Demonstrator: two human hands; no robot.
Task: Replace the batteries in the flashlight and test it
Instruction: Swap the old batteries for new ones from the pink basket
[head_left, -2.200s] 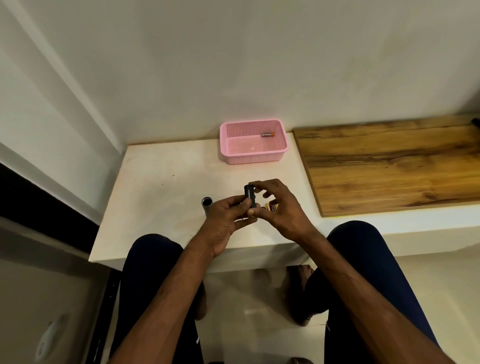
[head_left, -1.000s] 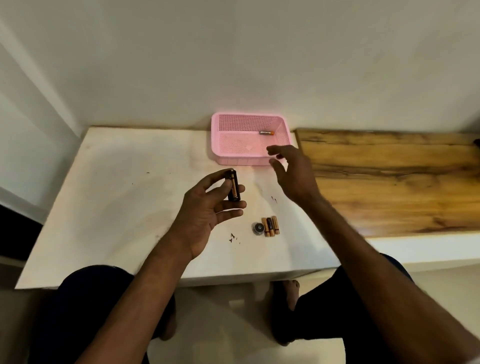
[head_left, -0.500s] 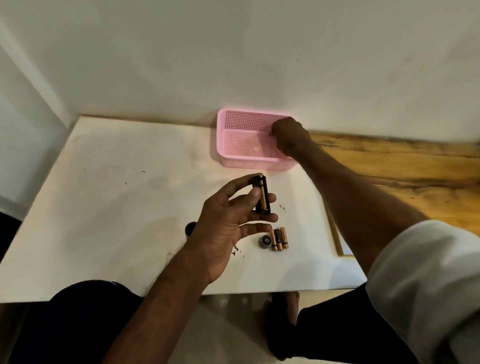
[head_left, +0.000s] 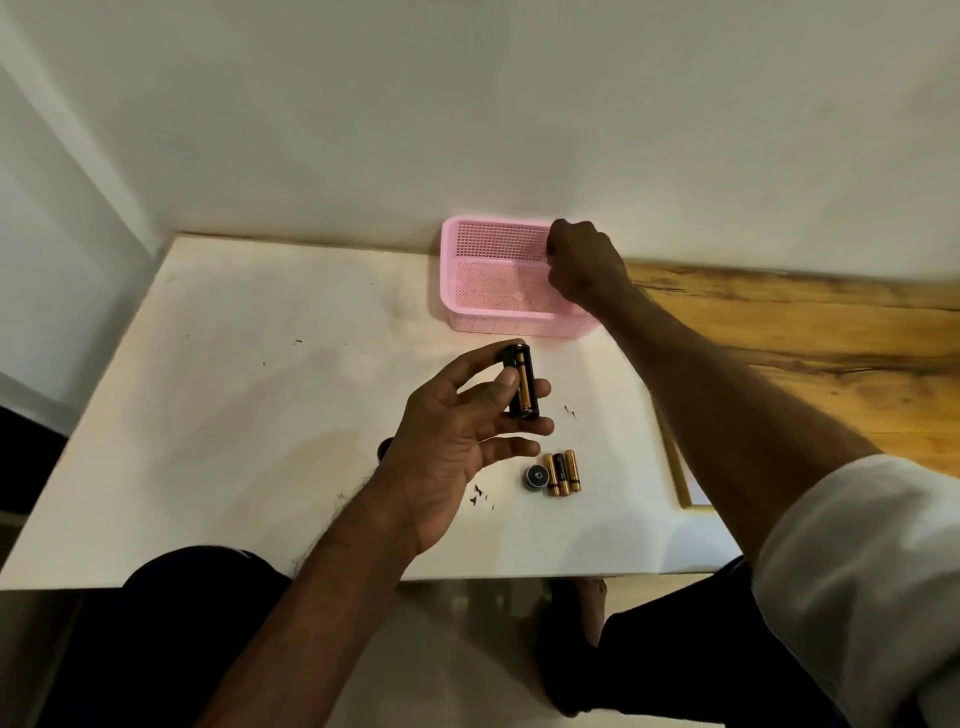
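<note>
While your left hand (head_left: 457, 447) pinches the black battery holder (head_left: 522, 383) above the white worktop (head_left: 249, 426), your right hand (head_left: 584, 265) is curled closed inside the pink basket (head_left: 483, 312); what it holds is hidden. Three batteries (head_left: 561, 473) lie beside the flashlight cap (head_left: 535, 477).
</note>
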